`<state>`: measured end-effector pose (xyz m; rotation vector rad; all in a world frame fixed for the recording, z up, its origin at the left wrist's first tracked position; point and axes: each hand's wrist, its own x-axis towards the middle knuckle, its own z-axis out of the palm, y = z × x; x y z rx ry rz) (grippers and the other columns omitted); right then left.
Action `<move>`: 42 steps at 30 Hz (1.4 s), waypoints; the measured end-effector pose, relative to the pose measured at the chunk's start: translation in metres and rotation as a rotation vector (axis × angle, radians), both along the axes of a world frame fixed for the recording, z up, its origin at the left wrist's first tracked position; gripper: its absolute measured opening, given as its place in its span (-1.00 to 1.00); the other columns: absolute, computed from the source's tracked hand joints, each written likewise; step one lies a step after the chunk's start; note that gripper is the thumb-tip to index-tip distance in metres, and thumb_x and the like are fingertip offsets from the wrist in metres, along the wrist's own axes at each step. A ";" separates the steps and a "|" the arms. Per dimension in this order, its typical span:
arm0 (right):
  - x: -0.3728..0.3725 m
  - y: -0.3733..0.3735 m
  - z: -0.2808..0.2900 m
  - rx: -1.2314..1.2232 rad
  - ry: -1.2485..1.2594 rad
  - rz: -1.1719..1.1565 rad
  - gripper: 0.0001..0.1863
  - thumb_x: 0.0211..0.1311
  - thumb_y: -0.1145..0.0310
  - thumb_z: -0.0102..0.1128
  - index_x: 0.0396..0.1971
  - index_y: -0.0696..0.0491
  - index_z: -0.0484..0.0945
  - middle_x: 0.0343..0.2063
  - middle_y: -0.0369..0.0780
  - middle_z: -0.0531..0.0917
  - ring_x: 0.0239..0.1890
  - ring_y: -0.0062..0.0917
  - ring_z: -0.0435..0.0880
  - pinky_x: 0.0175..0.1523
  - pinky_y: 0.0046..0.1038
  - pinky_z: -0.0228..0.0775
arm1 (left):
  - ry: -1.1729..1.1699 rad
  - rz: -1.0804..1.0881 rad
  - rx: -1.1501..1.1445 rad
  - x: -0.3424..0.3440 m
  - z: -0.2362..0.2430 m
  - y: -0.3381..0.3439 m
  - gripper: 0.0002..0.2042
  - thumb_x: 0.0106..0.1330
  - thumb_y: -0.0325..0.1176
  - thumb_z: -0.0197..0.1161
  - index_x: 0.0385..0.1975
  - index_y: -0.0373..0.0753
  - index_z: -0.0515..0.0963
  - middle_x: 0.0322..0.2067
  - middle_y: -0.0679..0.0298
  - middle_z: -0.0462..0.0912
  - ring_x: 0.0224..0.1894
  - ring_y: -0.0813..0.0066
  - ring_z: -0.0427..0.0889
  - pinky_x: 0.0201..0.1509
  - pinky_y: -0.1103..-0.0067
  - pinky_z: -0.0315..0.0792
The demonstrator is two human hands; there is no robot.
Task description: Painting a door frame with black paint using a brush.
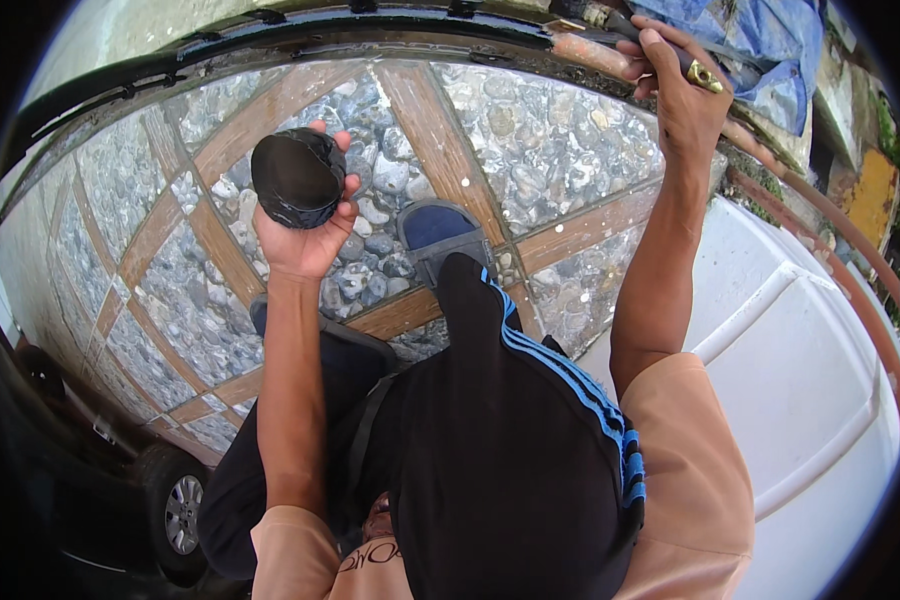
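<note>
Dark liquid that looks like black paint fills a small round black container [298, 178], which rests in the palm of my left hand [305, 245] with the fingers curled round its side. Up at the far right, my right hand [685, 100] grips a paintbrush [705, 76] by its handle; a yellowish handle end sticks out behind the fingers. The brush's dark head lies close to a long rail [370, 34]; I cannot tell whether it touches. Glossy black covers the rail's left and middle stretch, while a reddish, bare-looking part [595, 52] lies beside my right hand.
Pebbled paving [560, 120] with brown wood-look strips spreads below me, my sandalled foot [438, 235] on it. A white ridged panel [810, 350] stands to the right, and a rusty pipe [860, 240] curves past it. Blue sheeting [770, 45] lies beyond the rail. A dark car's wheel [183, 513] is at lower left.
</note>
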<state>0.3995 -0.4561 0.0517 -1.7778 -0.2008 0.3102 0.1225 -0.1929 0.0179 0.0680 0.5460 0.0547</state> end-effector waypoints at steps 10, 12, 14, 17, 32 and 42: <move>-0.047 -0.021 -0.083 -0.266 0.020 0.137 -0.79 0.25 0.40 0.26 -0.13 0.05 0.71 -0.34 -0.28 0.74 -0.45 -0.67 0.64 -0.40 -0.62 0.45 | -0.032 -0.075 0.001 0.035 0.007 -0.018 -0.45 0.45 0.00 -0.09 0.34 -0.16 0.23 0.20 0.03 0.44 -0.12 0.02 0.65 -0.22 0.38 0.66; -0.042 -0.015 -0.094 -0.332 -0.139 0.222 -0.80 0.24 0.40 0.27 -0.14 0.03 0.71 -0.32 -0.26 0.74 -0.43 -0.61 0.67 -0.36 -0.58 0.48 | -0.030 -0.101 0.017 0.036 0.009 -0.016 -0.46 0.44 0.00 -0.04 0.34 -0.12 0.25 0.21 0.09 0.44 -0.11 0.08 0.61 -0.23 0.42 0.61; -0.040 -0.010 -0.098 -0.442 -0.414 0.277 -0.81 0.21 0.44 0.27 -0.18 0.05 0.71 -0.29 -0.19 0.73 -0.36 -0.45 0.71 -0.25 -0.50 0.51 | -0.024 -0.121 0.035 0.034 0.010 -0.014 -0.46 0.43 0.00 0.02 0.34 -0.07 0.26 0.22 0.15 0.43 -0.10 0.14 0.56 -0.24 0.46 0.56; -0.060 -0.011 -0.085 -0.473 -0.369 0.197 -0.81 0.17 0.49 0.27 -0.21 0.03 0.71 -0.30 -0.17 0.72 -0.28 -0.34 0.71 -0.19 -0.46 0.51 | -0.014 -0.098 0.043 0.027 0.009 -0.013 -0.47 0.43 0.00 0.02 0.33 -0.07 0.27 0.22 0.15 0.44 -0.11 0.14 0.57 -0.25 0.46 0.55; -0.101 0.046 -0.110 -0.536 -0.437 0.297 -0.75 0.16 0.47 0.28 -0.15 -0.10 0.68 -0.26 -0.22 0.70 -0.31 -0.29 0.71 -0.27 -0.39 0.56 | -0.005 -0.035 0.013 0.003 0.002 0.001 -0.46 0.43 0.01 0.00 0.35 -0.06 0.25 0.23 0.16 0.44 -0.11 0.13 0.57 -0.25 0.46 0.54; -0.108 0.052 -0.118 -0.424 -0.516 0.195 -0.79 0.15 0.47 0.27 -0.20 -0.03 0.68 -0.28 -0.23 0.70 -0.31 -0.31 0.72 -0.28 -0.41 0.56 | -0.011 0.020 -0.025 -0.021 -0.004 0.016 -0.46 0.44 -0.01 -0.03 0.35 -0.11 0.24 0.23 0.10 0.43 -0.11 0.08 0.60 -0.23 0.41 0.59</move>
